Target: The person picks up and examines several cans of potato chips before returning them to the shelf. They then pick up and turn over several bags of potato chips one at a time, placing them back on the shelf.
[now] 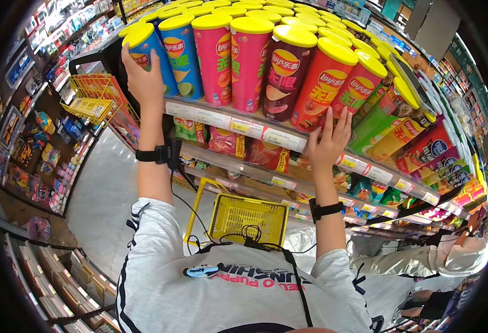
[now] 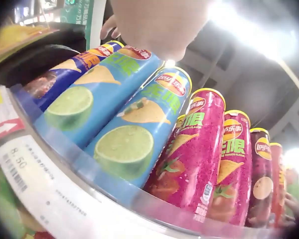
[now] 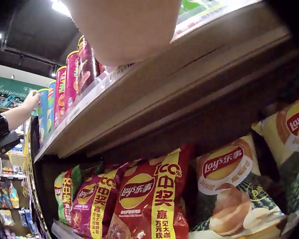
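My left hand (image 1: pixel 145 80) grips a blue can of chips (image 1: pixel 138 50) with a yellow lid at the left end of the top shelf, thumb on one side and fingers on the other. That can leans a little beside another blue can (image 1: pixel 182 53) with a lime picture. In the left wrist view the hand reaches over the upper ends of the blue cans (image 2: pixel 132 134). My right hand (image 1: pixel 330 139) has its fingers spread at the shelf's front edge, fingertips right at the bottoms of a red can (image 1: pixel 324 77) and a pink can (image 1: pixel 358 86).
Pink cans (image 1: pixel 213 64) and a dark purple can (image 1: pixel 287 75) stand in the front row, more behind. Price labels (image 1: pixel 238 125) line the shelf edge. Chip bags (image 3: pixel 134 199) fill the shelf below. A yellow basket (image 1: pixel 248 219) stands underneath; a yellow wire rack (image 1: pixel 91 94) hangs left.
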Demonstrator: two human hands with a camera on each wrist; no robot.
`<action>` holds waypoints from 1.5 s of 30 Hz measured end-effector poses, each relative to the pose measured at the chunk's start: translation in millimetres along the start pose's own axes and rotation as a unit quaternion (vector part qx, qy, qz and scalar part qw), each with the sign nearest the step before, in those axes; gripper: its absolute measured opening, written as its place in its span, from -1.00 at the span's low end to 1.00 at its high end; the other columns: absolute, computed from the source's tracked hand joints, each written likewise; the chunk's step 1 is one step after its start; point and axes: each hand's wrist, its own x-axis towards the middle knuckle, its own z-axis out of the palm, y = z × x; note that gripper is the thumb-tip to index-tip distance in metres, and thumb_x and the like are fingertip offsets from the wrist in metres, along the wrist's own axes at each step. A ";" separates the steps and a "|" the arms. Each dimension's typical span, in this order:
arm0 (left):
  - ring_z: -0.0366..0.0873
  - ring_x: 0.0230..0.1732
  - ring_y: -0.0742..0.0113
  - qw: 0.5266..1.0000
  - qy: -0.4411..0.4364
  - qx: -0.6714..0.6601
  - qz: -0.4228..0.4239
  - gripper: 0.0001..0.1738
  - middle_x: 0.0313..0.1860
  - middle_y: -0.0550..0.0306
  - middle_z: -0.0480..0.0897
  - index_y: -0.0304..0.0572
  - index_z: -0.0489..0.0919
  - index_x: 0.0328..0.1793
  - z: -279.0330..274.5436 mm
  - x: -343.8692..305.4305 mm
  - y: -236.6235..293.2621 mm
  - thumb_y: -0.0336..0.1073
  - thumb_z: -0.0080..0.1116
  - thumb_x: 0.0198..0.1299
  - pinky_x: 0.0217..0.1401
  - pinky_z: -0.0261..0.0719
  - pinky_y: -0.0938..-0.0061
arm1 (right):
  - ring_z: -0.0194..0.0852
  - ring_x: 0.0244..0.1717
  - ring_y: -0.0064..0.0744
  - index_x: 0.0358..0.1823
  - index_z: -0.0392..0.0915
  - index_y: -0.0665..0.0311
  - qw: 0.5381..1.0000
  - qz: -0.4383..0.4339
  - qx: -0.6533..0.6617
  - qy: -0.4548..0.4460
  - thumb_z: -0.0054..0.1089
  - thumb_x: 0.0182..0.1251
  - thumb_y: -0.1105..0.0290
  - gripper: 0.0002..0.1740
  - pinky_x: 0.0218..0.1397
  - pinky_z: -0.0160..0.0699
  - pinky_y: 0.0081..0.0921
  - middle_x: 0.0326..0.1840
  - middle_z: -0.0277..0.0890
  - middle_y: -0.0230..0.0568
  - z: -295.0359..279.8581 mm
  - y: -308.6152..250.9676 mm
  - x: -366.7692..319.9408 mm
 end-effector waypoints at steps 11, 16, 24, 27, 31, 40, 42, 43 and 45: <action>0.39 0.03 0.18 0.935 0.222 -0.273 -0.049 -0.20 0.11 -0.07 0.30 -0.12 0.00 0.22 -71.5 -40.5 36.8 -0.57 0.25 -0.06 0.02 0.51 0.31 | 0.00 0.32 0.04 0.18 0.33 0.17 1.000 0.005 -0.003 -0.011 0.04 -0.03 0.48 -0.40 0.23 0.11 -0.02 0.34 0.06 -0.01 -1.7 1.7 -1.2; 0.41 0.02 0.12 0.839 0.247 -0.466 -0.134 -0.40 0.07 0.01 0.37 -0.12 0.12 0.22 -113.3 -61.6 55.4 -0.30 0.16 0.11 -0.02 0.53 0.24 | 0.01 0.32 0.04 0.18 0.33 0.17 1.000 0.005 0.009 -0.002 0.05 -0.03 0.49 -0.39 0.23 0.12 -0.02 0.34 0.06 0.00 -1.4 2.9 -0.9; 0.24 0.26 0.18 0.529 -0.171 -0.787 -0.269 -0.52 0.26 0.09 0.33 -0.15 0.25 0.27 -118.7 -95.7 40.7 -0.08 -0.26 0.31 0.34 0.15 0.27 | 0.01 0.33 0.04 0.19 0.33 0.14 1.000 -0.001 0.022 0.009 0.06 -0.02 0.49 -0.40 0.23 0.12 -0.04 0.34 0.06 0.01 -0.8 2.0 -0.3; 0.21 0.30 0.17 0.380 -0.188 -0.874 -0.236 -0.48 0.26 0.09 0.33 -0.14 0.24 0.28 -113.7 -99.4 26.0 -0.05 -0.17 0.29 0.35 0.13 0.21 | 0.01 0.33 0.04 0.19 0.33 0.14 1.000 0.003 0.029 0.008 0.06 -0.02 0.48 -0.40 0.23 0.11 -0.04 0.34 0.06 0.01 1.6 2.2 -1.9; 0.31 0.21 0.12 0.649 0.152 -0.627 -0.404 -0.40 0.25 0.01 0.29 -0.09 0.23 0.27 -118.4 -88.1 49.8 -0.02 0.05 0.18 0.25 0.27 0.11 | 0.01 0.32 0.07 0.19 0.32 0.14 1.000 0.009 0.027 0.004 0.06 -0.02 0.48 -0.39 0.23 0.10 -0.02 0.34 0.06 0.02 2.2 3.4 0.6; 0.36 0.09 0.20 0.892 0.295 -0.332 -0.082 -0.23 0.15 -0.02 0.31 -0.02 0.00 0.29 -99.9 -46.8 33.3 -0.51 0.19 0.02 0.04 0.47 0.32 | 0.03 0.31 0.11 0.18 0.29 0.17 0.999 -0.006 0.032 0.034 0.06 -0.01 0.49 -0.41 0.19 0.15 0.03 0.32 0.07 0.09 6.0 5.2 -5.0; 0.36 0.05 0.27 0.915 0.260 -0.306 -0.031 -0.18 0.12 -0.06 0.34 -0.08 0.00 0.28 -89.8 -31.0 35.6 -0.59 0.22 -0.05 -0.06 0.52 0.44 | 0.03 0.31 0.11 0.17 0.28 0.18 0.999 -0.008 0.022 0.035 0.06 0.00 0.49 -0.41 0.19 0.15 0.04 0.31 0.07 0.10 5.2 5.0 -4.9; 0.37 0.04 0.27 0.923 0.242 -0.298 0.005 -0.18 0.11 -0.05 0.34 -0.09 -0.01 0.27 -82.6 -22.0 25.4 -0.59 0.22 -0.05 -0.08 0.52 0.47 | 0.04 0.31 0.11 0.17 0.28 0.18 0.999 -0.008 0.018 0.036 0.05 0.00 0.49 -0.41 0.20 0.15 0.04 0.31 0.07 0.11 5.6 4.9 -3.5; 0.38 0.04 0.27 0.932 0.201 -0.298 0.036 -0.18 0.13 -0.04 0.34 -0.13 0.03 0.26 -71.8 -8.7 21.9 -0.56 0.27 -0.08 -0.05 0.48 0.47 | 0.05 0.30 0.11 0.17 0.28 0.19 0.999 -0.011 0.011 0.035 0.05 0.00 0.50 -0.41 0.20 0.15 0.04 0.31 0.07 0.11 3.9 4.3 -2.1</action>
